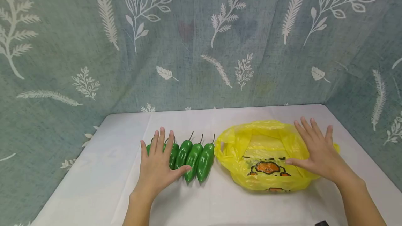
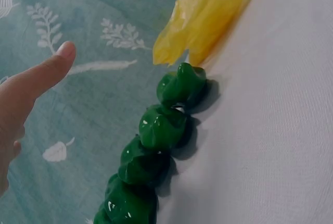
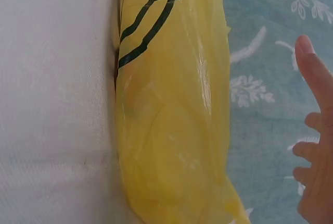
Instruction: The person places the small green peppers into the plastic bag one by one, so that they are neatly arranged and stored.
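Several glossy green peppers [image 1: 205,162] with thin stems lie side by side in a row on the table, left of centre. My left hand [image 1: 159,168] is spread above the left end of that row and hides part of it. In the left wrist view the rounded tips of the peppers [image 2: 162,126] show, apart from the thumb. To the right sits a yellow plastic bag [image 1: 270,180] with its mouth open and a printed orange cartoon on its side. Over the bag's right side my right hand [image 1: 323,156] is spread, fingers apart, holding nothing. The right wrist view shows the bag's side [image 3: 174,130].
A white cloth [image 1: 94,170] covers the table. Blue-green fabric [image 1: 188,44] with white leaf prints hangs behind and at both sides. A small dark object [image 1: 321,223] shows at the bottom edge, too little of it to identify.
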A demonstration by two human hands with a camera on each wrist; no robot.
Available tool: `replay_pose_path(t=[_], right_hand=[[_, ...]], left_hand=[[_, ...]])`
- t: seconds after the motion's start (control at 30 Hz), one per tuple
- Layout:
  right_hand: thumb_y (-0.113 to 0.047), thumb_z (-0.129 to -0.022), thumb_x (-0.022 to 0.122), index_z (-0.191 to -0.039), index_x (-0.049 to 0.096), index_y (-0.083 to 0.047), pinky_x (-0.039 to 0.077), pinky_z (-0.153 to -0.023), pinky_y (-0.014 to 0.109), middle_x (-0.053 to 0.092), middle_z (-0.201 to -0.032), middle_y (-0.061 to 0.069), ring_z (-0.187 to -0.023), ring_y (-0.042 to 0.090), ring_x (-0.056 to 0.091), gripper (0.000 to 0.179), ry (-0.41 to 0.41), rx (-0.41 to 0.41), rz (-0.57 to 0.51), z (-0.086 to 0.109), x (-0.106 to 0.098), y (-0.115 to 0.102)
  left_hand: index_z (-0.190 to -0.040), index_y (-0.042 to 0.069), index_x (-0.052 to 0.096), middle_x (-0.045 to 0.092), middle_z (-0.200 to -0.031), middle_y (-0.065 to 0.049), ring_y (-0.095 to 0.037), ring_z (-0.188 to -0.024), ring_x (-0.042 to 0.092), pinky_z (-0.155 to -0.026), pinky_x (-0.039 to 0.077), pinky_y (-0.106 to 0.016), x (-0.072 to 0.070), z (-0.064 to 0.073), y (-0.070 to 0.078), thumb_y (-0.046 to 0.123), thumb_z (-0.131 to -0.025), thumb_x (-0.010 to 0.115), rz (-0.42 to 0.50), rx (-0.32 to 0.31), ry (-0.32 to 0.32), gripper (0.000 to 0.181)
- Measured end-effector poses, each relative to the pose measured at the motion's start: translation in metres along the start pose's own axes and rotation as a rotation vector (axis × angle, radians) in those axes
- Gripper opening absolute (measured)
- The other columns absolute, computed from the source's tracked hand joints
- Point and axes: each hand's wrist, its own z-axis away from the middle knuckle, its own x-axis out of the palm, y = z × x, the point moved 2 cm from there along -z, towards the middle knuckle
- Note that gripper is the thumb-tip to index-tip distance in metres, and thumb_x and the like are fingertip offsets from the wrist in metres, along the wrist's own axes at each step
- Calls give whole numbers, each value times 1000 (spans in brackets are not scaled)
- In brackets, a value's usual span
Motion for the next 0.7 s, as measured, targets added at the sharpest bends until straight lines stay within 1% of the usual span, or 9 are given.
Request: replay_pose_path(t=[0.1, 0.23, 0.37, 0.5, 0.6, 0.7], right_hand=[[-62, -67, 74, -153, 13, -16, -16, -102, 69, 6, -158, 14, -145, 35, -2, 115, 12, 0, -6, 0, -1, 3], [-61, -65, 75, -153, 17, -18, -16, -102, 69, 9, -158, 15, -145, 37, 0, 114, 30, 5, -19, 1, -1, 7], [-62, -66, 73, -153, 18, -20, -14, -101, 72, 13, -157, 16, -144, 39, 4, 110, 56, -14, -40, 2, 0, 12], [-58, -65, 77, -152, 21, -22, -14, -100, 72, 15, -157, 17, -144, 40, 7, 110, 69, -9, -70, 2, 0, 18], [-56, -63, 79, -151, 24, -21, -14, -101, 72, 16, -156, 17, -143, 41, 8, 109, 73, 0, -83, 4, 0, 22], [-57, -63, 78, -151, 27, -21, -15, -101, 72, 17, -156, 18, -143, 42, 9, 107, 81, -2, -89, 5, 0, 26]], left_hand=[[-153, 13, 15, 7, -158, -16, -36, -144, 11, -110, 3, -66, 0, 0, -2, 84, -69, 47, 12, -3, 12, 115], [-153, 12, 15, 8, -158, -17, -37, -144, 12, -110, 3, -66, 0, 0, -4, 82, -69, 51, 29, -17, 15, 115], [-153, 11, 15, 8, -158, -17, -38, -144, 10, -110, 3, -65, 1, 1, -6, 79, -69, 55, 58, -38, 19, 115], [-152, 11, 15, 10, -157, -19, -38, -144, 7, -110, 2, -65, 4, 2, -8, 78, -69, 56, 101, -46, 40, 115], [-153, 11, 14, 8, -157, -18, -38, -144, 6, -110, 1, -65, 7, 2, -11, 78, -69, 55, 124, -46, 57, 115], [-153, 11, 12, 5, -158, -16, -37, -145, 3, -111, -1, -63, 9, 1, -13, 77, -69, 57, 154, -54, 60, 115]])
